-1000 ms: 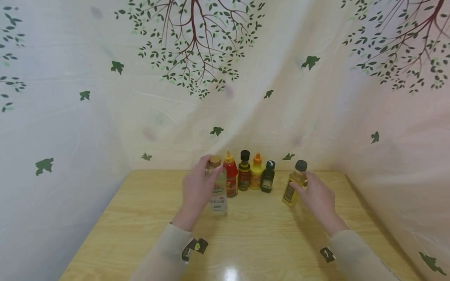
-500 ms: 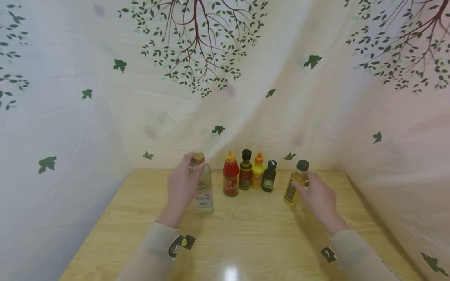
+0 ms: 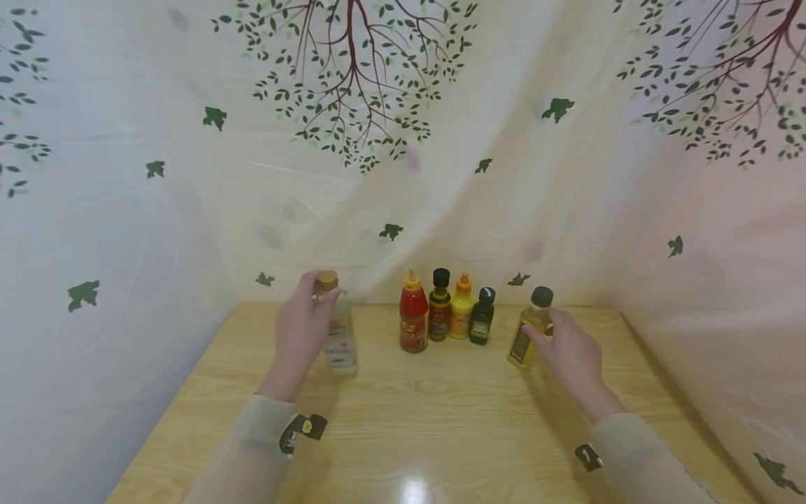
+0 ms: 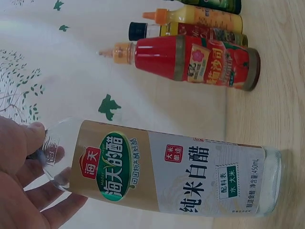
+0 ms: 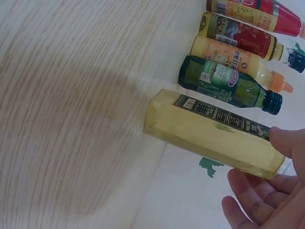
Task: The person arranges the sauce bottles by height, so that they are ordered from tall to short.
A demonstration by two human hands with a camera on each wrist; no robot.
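My left hand (image 3: 301,323) grips a clear glass vinegar bottle (image 3: 340,343) by its neck, under a tan cap. In the left wrist view the bottle's beige and silver label (image 4: 167,171) faces the camera. Over on the right, my right hand (image 3: 571,350) pinches the upper part of a dark-capped bottle of yellow oil (image 3: 524,344). Its thumb (image 5: 281,140) lies at the label side, with fingers on the far side. Between the hands stands a red sauce squeeze bottle (image 3: 413,318) with a yellow cap, nearest the vinegar bottle.
Beside the red bottle stand a dark-capped bottle with a red label (image 3: 439,311), a yellow squeeze bottle (image 3: 462,311) with an orange tip, and a small dark green bottle (image 3: 482,318). A leaf-patterned curtain (image 3: 352,231) hangs behind the wooden table (image 3: 428,413).
My left hand has carried the vinegar bottle leftward, away from the red squeeze bottle, widening the gap between them. My right hand and the oil bottle have stayed in place.
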